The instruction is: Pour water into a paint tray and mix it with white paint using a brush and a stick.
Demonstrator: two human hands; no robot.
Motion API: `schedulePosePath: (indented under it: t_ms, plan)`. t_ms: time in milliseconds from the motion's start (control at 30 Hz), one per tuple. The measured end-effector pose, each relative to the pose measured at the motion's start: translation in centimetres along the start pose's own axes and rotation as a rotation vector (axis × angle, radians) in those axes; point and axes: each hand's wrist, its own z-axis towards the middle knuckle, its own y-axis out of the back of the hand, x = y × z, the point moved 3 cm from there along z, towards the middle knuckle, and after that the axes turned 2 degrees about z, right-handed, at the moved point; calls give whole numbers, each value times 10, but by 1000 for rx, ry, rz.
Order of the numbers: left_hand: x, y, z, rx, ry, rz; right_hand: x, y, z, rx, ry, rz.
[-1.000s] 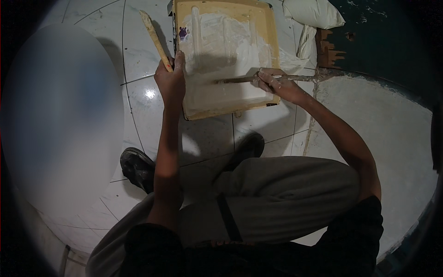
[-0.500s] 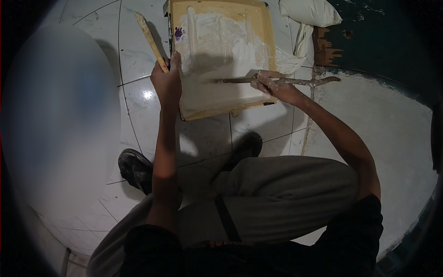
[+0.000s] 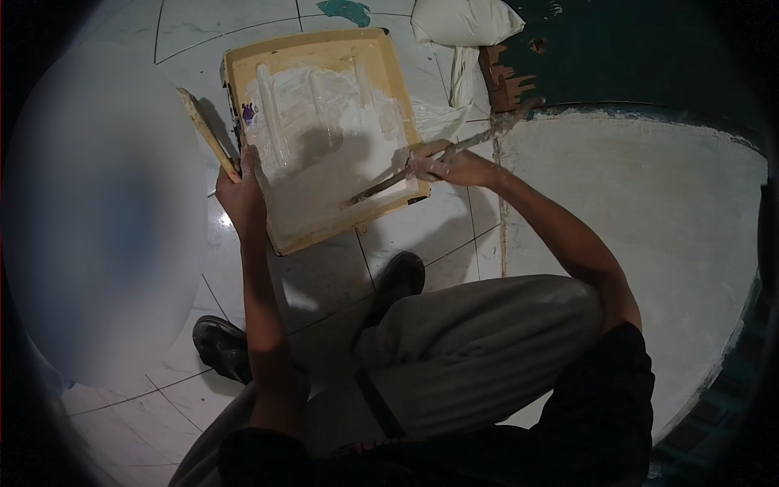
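A yellow paint tray [image 3: 329, 42] with white liquid in it lies on the tiles in front of me. My left hand [image 3: 240, 195] is closed at the tray's left edge, gripping it along with a pale wooden stick-like tool [image 3: 208, 130] that points up and left outside the tray. My right hand [image 3: 438, 165] is closed on a paint-crusted stick [image 3: 383, 184], held diagonally over the right rim, its lower end in the white paint and its upper end reaching past the tray. Whitish paint coats my right fingers.
Beyond the tray lie a white sack [image 3: 466, 23], crumpled white material [image 3: 464, 81] and a turquoise patch [image 3: 345, 12]. A dark green surface [image 3: 633, 57] with brown splintered patches borders a pale panel [image 3: 625, 187] at right. My shoes [image 3: 217, 345] are below the tray. A blurred pale area covers the left.
The stick in my right hand has swung from nearly level to diagonal, its lower end nearer the tray's front. The scene sits lower and farther left in the view.
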Motion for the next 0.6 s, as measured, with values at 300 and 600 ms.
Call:
schedulePosePath:
  t_ms: [300,600]
  plan:
    - [-4,-4,-1,-13,4,12,26,-20,22,132,-84,-102]
    - [-1,4,0,-3,-12,-12,26,60,16,-48,52,-178]
